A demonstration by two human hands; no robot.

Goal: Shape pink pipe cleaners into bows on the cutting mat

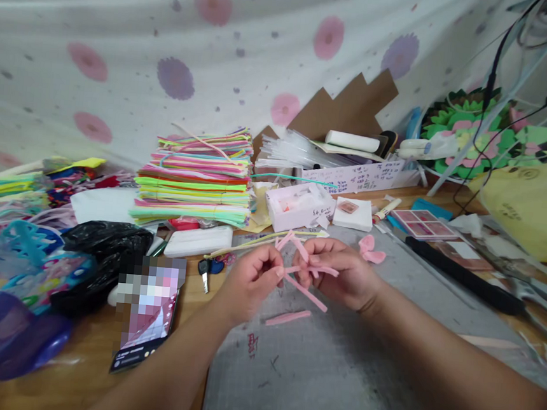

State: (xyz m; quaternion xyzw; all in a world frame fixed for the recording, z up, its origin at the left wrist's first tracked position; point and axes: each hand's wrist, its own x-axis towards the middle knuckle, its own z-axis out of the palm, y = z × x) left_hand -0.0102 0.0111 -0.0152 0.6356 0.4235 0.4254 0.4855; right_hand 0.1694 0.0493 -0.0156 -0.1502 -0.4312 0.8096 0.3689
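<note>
My left hand [250, 279] and my right hand [344, 272] meet above a grey cutting mat [336, 363]. Both pinch thin pink foam strips [308, 278] that cross between the fingers, their ends sticking up and down to the right. One loose pink strip [287, 318] lies on the mat just below my hands. A small pink foam bow [371, 250] rests on the mat behind my right hand.
A tall stack of coloured foam strips [199, 179] stands behind. A phone [146, 315], a key [204, 272] and a black plastic bag [106, 254] lie at the left. White boxes [302, 207], a black ruler [463, 279] and scissors [534, 291] sit at the right.
</note>
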